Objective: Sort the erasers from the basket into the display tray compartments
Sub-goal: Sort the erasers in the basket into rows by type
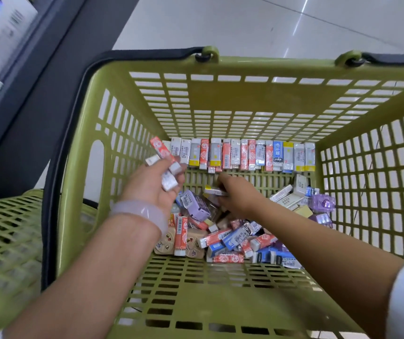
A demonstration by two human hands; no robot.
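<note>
Olive-green plastic, slotted all round, forms the basket (245, 99) that fills the view; a row of erasers (240, 155) stands on end along its far wall, and a loose heap of erasers (232, 236) lies on the floor of it, nearer and to the right of centre; no display tray shows here, only a dark shelf edge (49, 81) at far left and a second green basket (5, 228) at near left.

The left hand (154, 184), with a pale bangle (142, 214) at the wrist, is raised palm-up above the heap; its fingers (171, 177) curl round a small bundle, among them a red-and-white eraser (164, 155) whose long axis slants up to the far left.

The right hand (237, 194) reaches down to the far edge of the heap; its fingers are closed on a yellow-ended eraser (214, 191) lying with its long axis roughly left to right, just to the right of the left hand's open palm; the two hands are near, not touching.

My judgement: the picking stage is under way, and the coming move turns on carrying that eraser a short way left into the waiting bundle; the right hand is the nearer one for the remaining heap.
</note>
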